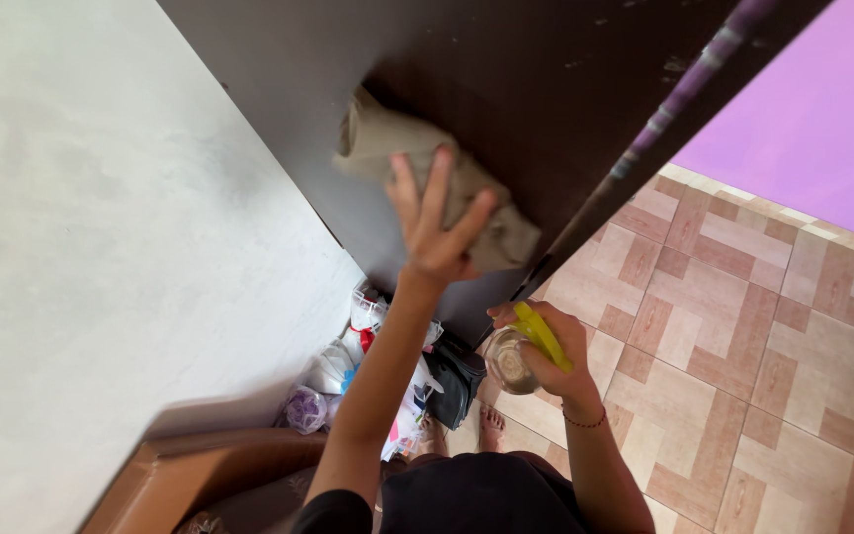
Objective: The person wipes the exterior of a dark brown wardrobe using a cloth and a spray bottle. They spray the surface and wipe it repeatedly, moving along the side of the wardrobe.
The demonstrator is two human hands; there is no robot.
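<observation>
Left hand (434, 229) pressing blurred cloth (402, 148), bottle (518, 358) half-hidden

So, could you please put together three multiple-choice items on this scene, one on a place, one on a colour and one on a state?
1. Where is the cloth?
A. on the floor tiles
B. pressed flat on the dark door
C. draped over the box

2. What colour is the spray bottle's trigger?
A. yellow
B. red
C. blue

3. How is the left hand?
A. clenched in a fist
B. hanging free
C. fingers spread on the cloth

Answers:
1 B: the beige cloth lies against the dark door.
2 A: the right hand grips a clear spray bottle with a yellow trigger.
3 C: the left hand presses open-fingered on it.
</observation>
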